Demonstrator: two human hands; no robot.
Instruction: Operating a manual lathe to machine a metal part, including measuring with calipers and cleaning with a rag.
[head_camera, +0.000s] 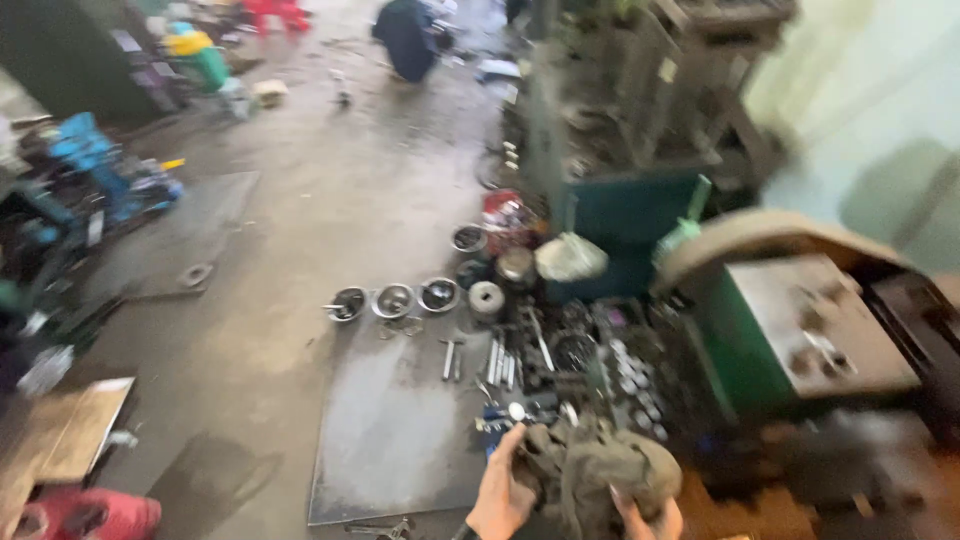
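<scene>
Both my hands are at the bottom edge of the head view, bunched around a dirty grey-brown rag (600, 470). My left hand (500, 495) grips the rag's left side with fingers curled into the cloth. My right hand (645, 518) holds it from below on the right, only the fingertips showing. Just beyond the rag lie several metal tools and sockets (530, 375) spread on a flat steel plate (390, 440) on the floor.
Three small metal bowls (393, 300) stand in a row at the plate's far edge. A green machine cabinet (800, 335) is at the right, a dark green machine (620, 150) behind it. Blue equipment (95, 170) sits at the left, a wooden board (60, 440) at lower left. The picture is blurred.
</scene>
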